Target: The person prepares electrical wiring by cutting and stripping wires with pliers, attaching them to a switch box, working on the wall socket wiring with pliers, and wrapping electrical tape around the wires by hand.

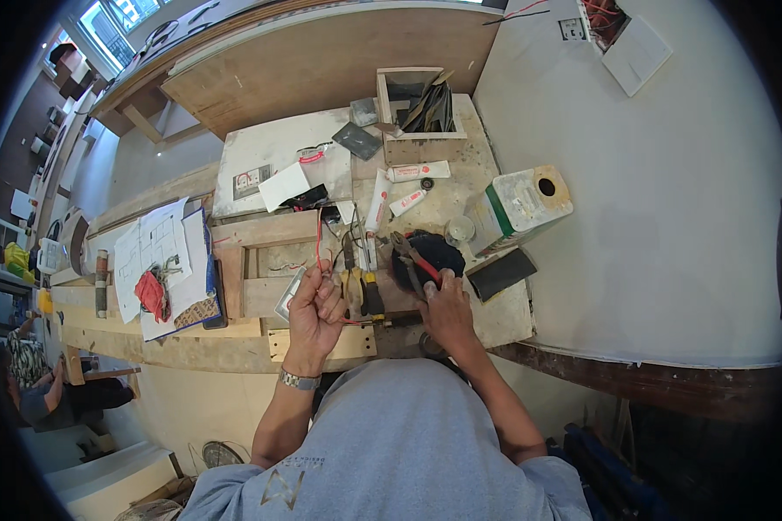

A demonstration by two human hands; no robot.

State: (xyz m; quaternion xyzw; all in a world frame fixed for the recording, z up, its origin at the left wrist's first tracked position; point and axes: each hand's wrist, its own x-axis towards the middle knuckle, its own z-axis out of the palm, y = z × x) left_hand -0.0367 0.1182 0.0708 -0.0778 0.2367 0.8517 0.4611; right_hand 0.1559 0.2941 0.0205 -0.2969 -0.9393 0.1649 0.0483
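A thin red wire [319,236] stands up from my left hand [315,314], pinched between thumb and fingers. My right hand [447,311] is closed round the red handles of a pair of pliers [424,264]; the jaws point away from me over a round black pad or cloth [443,252]. Between my hands lie a screwdriver with a yellow-and-black handle [373,297] and a yellow-handled tool [353,291]. A small white plate or box [288,295] sits just left of my left hand, partly hidden by it.
White tubes [378,200] lie mid-bench. A white-and-green metal can [517,208] stands at right, near the wall. Behind is a wooden box [426,149] holding dark sheets. Papers [152,252] on a clipboard lie left. A person [48,391] sits far left.
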